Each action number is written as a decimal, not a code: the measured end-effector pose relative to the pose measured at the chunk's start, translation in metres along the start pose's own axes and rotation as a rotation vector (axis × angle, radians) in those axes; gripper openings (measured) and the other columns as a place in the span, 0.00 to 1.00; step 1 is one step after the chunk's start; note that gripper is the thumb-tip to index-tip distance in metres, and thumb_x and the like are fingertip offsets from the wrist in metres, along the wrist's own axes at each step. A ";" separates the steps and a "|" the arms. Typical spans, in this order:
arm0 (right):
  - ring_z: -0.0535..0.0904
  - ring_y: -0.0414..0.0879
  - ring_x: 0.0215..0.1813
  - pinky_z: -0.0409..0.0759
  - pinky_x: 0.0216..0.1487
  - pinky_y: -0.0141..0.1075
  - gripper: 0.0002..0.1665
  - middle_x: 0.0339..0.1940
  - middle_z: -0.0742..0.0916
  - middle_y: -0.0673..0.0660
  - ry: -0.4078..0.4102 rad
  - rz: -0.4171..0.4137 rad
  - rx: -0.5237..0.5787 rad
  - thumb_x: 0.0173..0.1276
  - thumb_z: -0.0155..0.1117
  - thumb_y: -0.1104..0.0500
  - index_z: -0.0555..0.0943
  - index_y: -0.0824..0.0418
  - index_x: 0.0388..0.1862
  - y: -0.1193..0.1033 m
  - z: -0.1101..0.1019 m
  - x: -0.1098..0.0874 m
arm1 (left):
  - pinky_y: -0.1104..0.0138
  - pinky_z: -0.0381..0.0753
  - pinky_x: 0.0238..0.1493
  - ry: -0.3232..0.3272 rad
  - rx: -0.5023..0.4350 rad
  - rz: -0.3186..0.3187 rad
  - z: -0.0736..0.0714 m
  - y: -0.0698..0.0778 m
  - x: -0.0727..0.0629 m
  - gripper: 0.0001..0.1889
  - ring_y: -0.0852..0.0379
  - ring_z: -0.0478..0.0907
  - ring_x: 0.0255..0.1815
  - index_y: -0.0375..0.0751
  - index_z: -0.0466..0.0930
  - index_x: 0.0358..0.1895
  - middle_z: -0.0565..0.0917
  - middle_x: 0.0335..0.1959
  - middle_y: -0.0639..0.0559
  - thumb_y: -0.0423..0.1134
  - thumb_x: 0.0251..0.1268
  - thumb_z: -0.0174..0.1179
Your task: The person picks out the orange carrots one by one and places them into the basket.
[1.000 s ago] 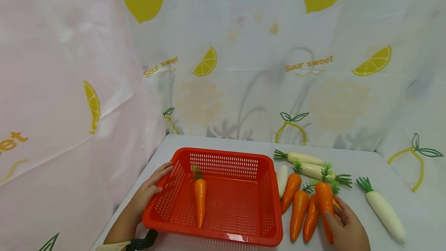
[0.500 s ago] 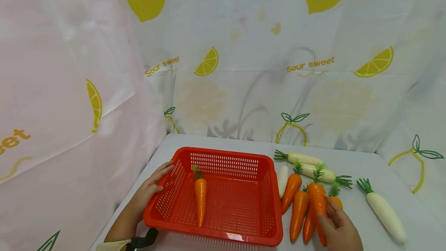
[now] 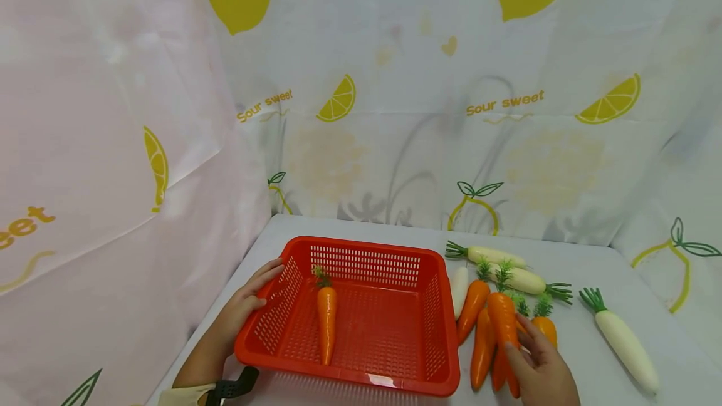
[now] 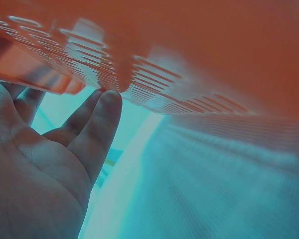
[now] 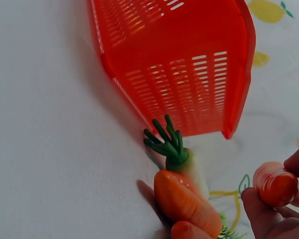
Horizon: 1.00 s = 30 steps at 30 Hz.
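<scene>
My left hand [image 3: 245, 306] holds the left rim of a red plastic basket [image 3: 372, 378]; in the left wrist view its fingertips [image 4: 111, 99] meet the slotted side under the rim. One orange carrot [image 3: 326, 324] with a green top lies inside the basket, toward the left. To the right of the basket, my right hand [image 3: 544, 359] pinches another carrot [image 3: 502, 312] between thumb and fingers, raised over the other carrots. The right wrist view shows this held carrot [image 5: 276, 184] end-on, well apart from the basket.
Several carrots [image 3: 472, 311] lie beside the basket's right wall. Behind them are white radishes [image 3: 496, 255], and a small white one [image 3: 459, 290] sits against the basket. Another white radish [image 3: 626, 346] lies far right. A lemon-print curtain [image 3: 395, 161] hangs along the table's back edge.
My right hand has moved left toward the basket with the carrot in its grip, uncovering an orange carrot behind it. The left hand and the basket have stayed in place.
</scene>
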State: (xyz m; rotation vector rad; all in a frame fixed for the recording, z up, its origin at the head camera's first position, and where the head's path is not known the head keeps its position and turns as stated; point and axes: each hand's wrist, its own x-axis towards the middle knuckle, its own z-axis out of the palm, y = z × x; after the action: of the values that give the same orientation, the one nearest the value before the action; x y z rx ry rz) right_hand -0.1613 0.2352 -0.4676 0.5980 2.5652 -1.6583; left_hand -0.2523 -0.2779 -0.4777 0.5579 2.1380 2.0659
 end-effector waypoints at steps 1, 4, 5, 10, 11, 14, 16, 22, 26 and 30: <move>0.73 0.69 0.73 0.88 0.49 0.40 0.44 0.78 0.69 0.76 -0.004 -0.006 -0.001 0.80 0.58 0.49 0.53 0.54 0.88 -0.002 0.000 -0.002 | 0.61 0.84 0.58 0.000 -0.001 0.000 0.000 0.000 0.000 0.37 0.67 0.63 0.75 0.37 0.57 0.83 0.47 0.87 0.50 0.23 0.68 0.39; 0.78 0.68 0.69 0.88 0.43 0.39 0.43 0.78 0.69 0.77 -0.004 -0.017 -0.004 0.80 0.59 0.51 0.54 0.54 0.87 -0.006 0.003 -0.005 | 0.61 0.84 0.59 0.006 -0.002 -0.011 0.001 0.001 0.001 0.37 0.67 0.64 0.74 0.38 0.57 0.83 0.46 0.87 0.49 0.23 0.67 0.39; 0.80 0.67 0.67 0.88 0.41 0.38 0.43 0.78 0.69 0.77 -0.004 -0.014 -0.008 0.80 0.59 0.52 0.54 0.53 0.87 -0.008 0.004 -0.006 | 0.61 0.84 0.59 0.009 -0.002 -0.016 0.001 0.001 0.001 0.37 0.67 0.64 0.74 0.38 0.57 0.83 0.46 0.87 0.49 0.23 0.67 0.39; 0.82 0.65 0.64 0.88 0.42 0.40 0.42 0.77 0.70 0.76 0.003 0.003 -0.005 0.78 0.61 0.52 0.57 0.54 0.86 -0.013 0.009 -0.010 | 0.59 0.85 0.58 0.030 -0.001 -0.048 0.001 0.000 0.002 0.38 0.67 0.65 0.73 0.41 0.58 0.83 0.46 0.88 0.50 0.24 0.67 0.40; 0.82 0.65 0.65 0.89 0.44 0.41 0.42 0.77 0.70 0.75 0.004 0.005 0.001 0.78 0.61 0.52 0.58 0.54 0.86 -0.014 0.010 -0.010 | 0.59 0.85 0.58 0.031 0.000 -0.051 0.001 0.000 0.002 0.38 0.67 0.66 0.73 0.41 0.58 0.83 0.46 0.88 0.50 0.24 0.67 0.40; 0.79 0.67 0.68 0.89 0.50 0.46 0.43 0.77 0.71 0.75 -0.002 -0.011 0.022 0.78 0.62 0.52 0.58 0.55 0.86 -0.015 0.012 -0.011 | 0.59 0.85 0.58 0.025 0.005 -0.043 0.001 0.001 0.002 0.38 0.67 0.65 0.73 0.40 0.58 0.83 0.46 0.88 0.49 0.24 0.67 0.40; 0.79 0.67 0.68 0.88 0.51 0.47 0.43 0.77 0.71 0.75 -0.007 -0.023 0.033 0.78 0.62 0.52 0.57 0.56 0.86 -0.016 0.014 -0.012 | 0.60 0.85 0.58 0.018 0.006 -0.035 0.001 0.001 0.002 0.37 0.67 0.65 0.73 0.39 0.58 0.83 0.46 0.88 0.48 0.24 0.67 0.40; 0.81 0.65 0.67 0.89 0.50 0.44 0.43 0.77 0.71 0.74 -0.006 -0.048 0.035 0.77 0.63 0.51 0.58 0.55 0.86 -0.020 0.015 -0.016 | 0.61 0.84 0.59 0.039 0.006 -0.065 0.002 0.001 0.001 0.38 0.70 0.64 0.73 0.41 0.58 0.83 0.46 0.88 0.50 0.24 0.67 0.40; 0.83 0.61 0.64 0.88 0.49 0.41 0.44 0.77 0.72 0.73 -0.021 -0.059 0.039 0.76 0.64 0.48 0.59 0.53 0.86 -0.022 0.014 -0.019 | 0.60 0.84 0.59 0.041 0.004 -0.062 0.001 0.000 0.001 0.38 0.72 0.64 0.73 0.41 0.58 0.83 0.46 0.88 0.50 0.24 0.67 0.41; 0.84 0.56 0.62 0.87 0.48 0.37 0.44 0.77 0.73 0.71 -0.042 -0.060 0.065 0.75 0.64 0.50 0.59 0.51 0.86 -0.026 0.015 -0.021 | 0.58 0.85 0.58 0.045 -0.005 -0.064 0.001 0.000 0.001 0.38 0.70 0.66 0.72 0.42 0.59 0.83 0.46 0.88 0.50 0.24 0.67 0.41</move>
State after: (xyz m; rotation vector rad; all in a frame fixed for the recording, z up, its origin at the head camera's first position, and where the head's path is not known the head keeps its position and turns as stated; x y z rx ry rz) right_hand -0.1531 0.2065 -0.4461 0.4880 2.5330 -1.7595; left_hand -0.2528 -0.2766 -0.4775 0.4412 2.1451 2.0685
